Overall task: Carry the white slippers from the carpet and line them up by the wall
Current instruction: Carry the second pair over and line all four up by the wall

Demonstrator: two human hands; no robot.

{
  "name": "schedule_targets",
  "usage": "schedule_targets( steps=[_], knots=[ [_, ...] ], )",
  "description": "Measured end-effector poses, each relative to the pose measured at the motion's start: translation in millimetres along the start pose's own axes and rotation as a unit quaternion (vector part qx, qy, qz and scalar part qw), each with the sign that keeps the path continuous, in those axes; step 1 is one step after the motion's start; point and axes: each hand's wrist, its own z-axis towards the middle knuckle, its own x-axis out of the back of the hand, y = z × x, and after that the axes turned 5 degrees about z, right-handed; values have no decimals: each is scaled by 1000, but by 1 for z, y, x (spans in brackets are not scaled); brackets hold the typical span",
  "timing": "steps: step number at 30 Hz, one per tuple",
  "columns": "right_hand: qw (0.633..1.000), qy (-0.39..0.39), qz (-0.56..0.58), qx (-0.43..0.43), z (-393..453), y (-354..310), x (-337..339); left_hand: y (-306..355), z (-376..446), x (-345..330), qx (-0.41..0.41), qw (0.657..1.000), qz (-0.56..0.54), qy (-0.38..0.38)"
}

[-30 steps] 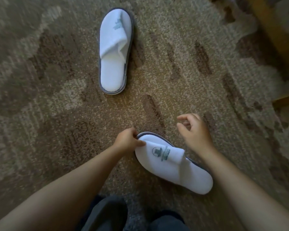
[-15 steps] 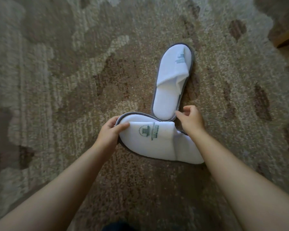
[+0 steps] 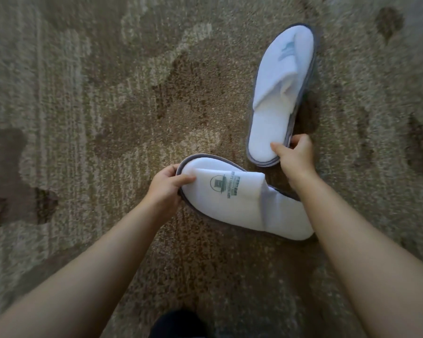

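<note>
A: Where are the slippers right now?

B: Both are over the carpet (image 3: 83, 118). The left hand (image 3: 165, 185) pinches the toe end of the near slipper (image 3: 242, 203), thumb on the white top, fingers under the grey sole. The far slipper (image 3: 279, 93) lies just beyond it, toe pointing away, and the right hand (image 3: 294, 154) grips its heel edge, thumb on the insole

A: Is either one lifted?

B: I cannot tell for sure. The near slipper's toe looks raised a little off the carpet; the far slipper seems flat on it

A: What could go wrong from here?

B: Each slipper is held by one thin end only. They are soft and floppy, so the free end may sag and drag on the carpet pile, or slip out of the pinch during the carry. The right arm also crosses over the near slipper's heel, so lifting both at once could knock them together

A: Any boxes or baskets to mind?

B: None in view, and no wall either, so the walk is yet to come
</note>
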Motion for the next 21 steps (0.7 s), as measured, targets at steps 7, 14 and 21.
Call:
schedule_targets(
  steps=[7, 14, 21],
  knots=[
    [994, 62, 57, 68, -26, -36, 64, 39, -20, -33, -53, 998, -11, -29],
    [984, 98, 122, 80, -140, -127, 167, 128, -142, -63, -90, 994, 50, -30],
    [971, 135, 190, 57, -278, -277, 285, 262, -335, -73, -129, 986, 89, -58]
  ],
)
